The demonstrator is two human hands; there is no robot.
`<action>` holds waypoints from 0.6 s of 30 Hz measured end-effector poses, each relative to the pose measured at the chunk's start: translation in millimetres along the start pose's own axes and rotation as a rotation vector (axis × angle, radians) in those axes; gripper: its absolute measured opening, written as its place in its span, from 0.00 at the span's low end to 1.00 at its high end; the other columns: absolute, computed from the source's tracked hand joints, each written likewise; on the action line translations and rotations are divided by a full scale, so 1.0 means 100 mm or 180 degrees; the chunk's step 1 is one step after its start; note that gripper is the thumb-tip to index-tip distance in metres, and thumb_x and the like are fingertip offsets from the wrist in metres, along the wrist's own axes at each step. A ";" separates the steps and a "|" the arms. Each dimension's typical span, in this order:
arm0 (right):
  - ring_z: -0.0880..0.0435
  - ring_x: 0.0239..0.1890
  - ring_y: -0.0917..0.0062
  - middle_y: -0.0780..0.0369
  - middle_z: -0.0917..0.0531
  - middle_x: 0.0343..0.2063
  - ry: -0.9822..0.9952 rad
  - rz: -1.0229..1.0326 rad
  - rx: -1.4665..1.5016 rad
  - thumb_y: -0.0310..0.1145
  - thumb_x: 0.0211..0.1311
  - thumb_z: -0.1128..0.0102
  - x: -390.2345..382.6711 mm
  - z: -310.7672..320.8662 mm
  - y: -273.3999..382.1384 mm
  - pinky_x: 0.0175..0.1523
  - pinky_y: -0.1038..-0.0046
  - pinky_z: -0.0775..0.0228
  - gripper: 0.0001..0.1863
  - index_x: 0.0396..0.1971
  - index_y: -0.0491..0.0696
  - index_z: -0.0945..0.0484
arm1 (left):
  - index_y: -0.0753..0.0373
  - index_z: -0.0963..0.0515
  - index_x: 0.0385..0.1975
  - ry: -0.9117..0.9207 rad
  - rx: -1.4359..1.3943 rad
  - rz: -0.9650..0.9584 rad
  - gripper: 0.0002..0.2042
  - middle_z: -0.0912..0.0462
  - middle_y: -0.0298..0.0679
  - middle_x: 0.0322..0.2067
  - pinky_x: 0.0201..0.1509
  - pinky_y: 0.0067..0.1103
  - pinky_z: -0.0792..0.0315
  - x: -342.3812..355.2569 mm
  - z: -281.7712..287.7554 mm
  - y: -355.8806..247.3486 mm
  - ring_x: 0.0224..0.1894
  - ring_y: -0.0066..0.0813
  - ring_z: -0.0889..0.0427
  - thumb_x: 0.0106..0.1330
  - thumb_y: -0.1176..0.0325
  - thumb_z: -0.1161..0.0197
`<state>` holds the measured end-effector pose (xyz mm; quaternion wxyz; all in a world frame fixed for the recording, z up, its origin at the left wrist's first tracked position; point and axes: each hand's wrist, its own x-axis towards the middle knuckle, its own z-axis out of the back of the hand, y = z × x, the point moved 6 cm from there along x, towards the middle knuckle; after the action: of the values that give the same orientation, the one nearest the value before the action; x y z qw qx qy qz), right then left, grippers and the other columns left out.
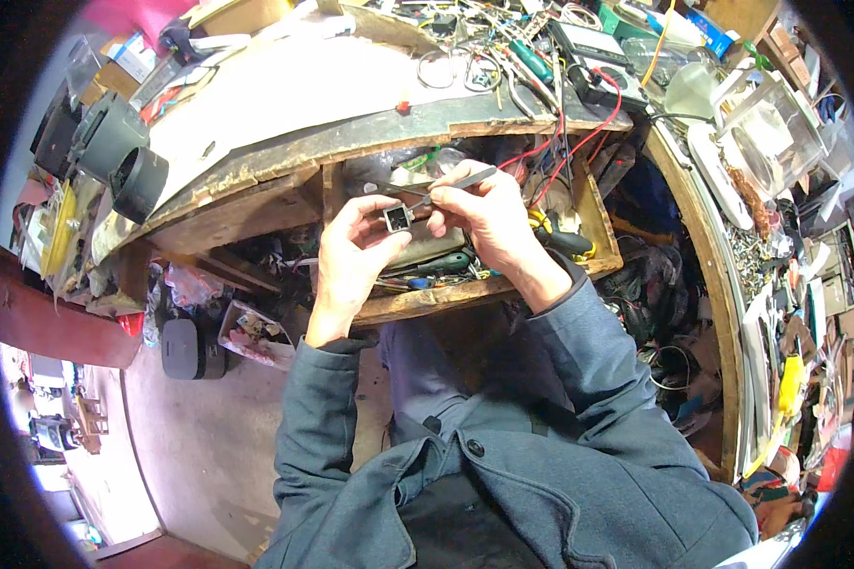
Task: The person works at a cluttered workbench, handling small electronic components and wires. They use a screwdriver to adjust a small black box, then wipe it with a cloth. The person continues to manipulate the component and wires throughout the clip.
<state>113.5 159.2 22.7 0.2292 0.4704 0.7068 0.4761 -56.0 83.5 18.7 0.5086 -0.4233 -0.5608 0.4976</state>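
Note:
My left hand [356,251] is closed on a small square metal part [396,217] with a dark inside, held between thumb and fingers above an open wooden drawer [601,228]. Just right of it, my right hand [479,228] pinches a slim grey tool [474,179], its narrow end beside the square part; whether they touch I cannot tell. Beneath my hands the drawer holds plastic bags, a dark-green handled tool [446,262] and yellow-black handled pliers [567,243]. Red wires [546,152] hang into it at the right.
The cluttered bench [285,133] bears cables, hand tools and a meter [588,47]. Black cylinders [138,185] stand at its left. A crowded side shelf [759,313] runs down my right. A grey case [188,349] and a box of scraps [254,334] lie on the floor at left.

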 end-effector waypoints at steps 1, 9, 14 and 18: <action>0.14 0.24 0.75 0.58 0.14 0.27 -0.0031 -0.0018 0.0021 0.23 0.65 0.34 0.00 0.00 0.00 0.31 0.74 0.20 0.03 0.36 0.42 0.20 | 0.63 0.22 0.54 -0.0001 -0.0021 -0.0033 0.22 0.15 0.38 0.46 0.54 0.21 0.21 0.00 0.00 -0.01 0.47 0.22 0.16 0.59 0.81 0.28; 0.14 0.24 0.76 0.60 0.15 0.26 -0.0039 0.0027 0.0002 0.24 0.65 0.34 0.01 0.02 0.02 0.31 0.75 0.20 0.04 0.36 0.43 0.20 | 0.63 0.22 0.52 -0.0025 -0.0117 0.0034 0.21 0.15 0.36 0.45 0.53 0.20 0.23 0.00 0.00 0.05 0.45 0.22 0.17 0.58 0.83 0.29; 0.15 0.23 0.76 0.60 0.15 0.26 -0.0117 0.0040 -0.0053 0.24 0.65 0.34 0.00 0.04 0.03 0.30 0.76 0.21 0.04 0.35 0.43 0.20 | 0.64 0.22 0.51 -0.0021 0.0189 -0.0083 0.20 0.15 0.35 0.43 0.52 0.20 0.23 0.00 -0.01 0.01 0.45 0.21 0.18 0.58 0.82 0.29; 0.15 0.23 0.76 0.60 0.15 0.26 -0.0127 0.0051 -0.0077 0.24 0.65 0.34 0.01 0.04 0.02 0.30 0.76 0.21 0.04 0.35 0.43 0.21 | 0.63 0.22 0.51 -0.0020 0.0215 -0.0063 0.20 0.16 0.34 0.43 0.53 0.20 0.23 -0.01 0.00 0.01 0.45 0.20 0.18 0.58 0.82 0.28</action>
<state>117.6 162.0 22.6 0.2451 0.4827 0.6925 0.4769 -55.8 83.0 17.3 0.5257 -0.3988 -0.5495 0.5125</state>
